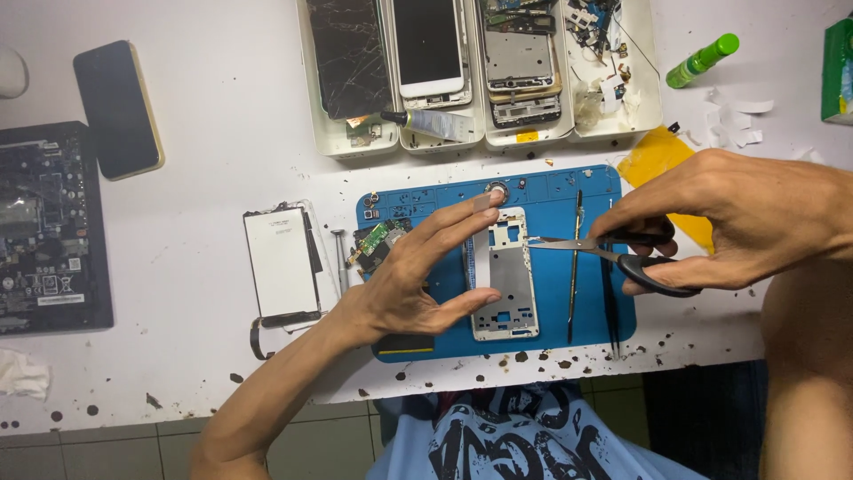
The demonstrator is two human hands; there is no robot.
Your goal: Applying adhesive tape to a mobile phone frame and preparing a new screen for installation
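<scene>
**Between the hands: a strip held up to scissors**

Between both hands, a pale strip (481, 233) stretches upright, pinched by the left hand (418, 284). The right hand (737, 222) grips scissors (604, 251), blades pointing left, tips near the strip's edge. Below lie a phone frame (506, 284) and blue mat (551, 311).

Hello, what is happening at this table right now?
A person works at a white table over a blue repair mat. The left hand holds a thin pale strip upright between fingertip and thumb. The right hand holds black-handled scissors, blades pointing at the strip. A silver phone frame lies on the mat below.
</scene>
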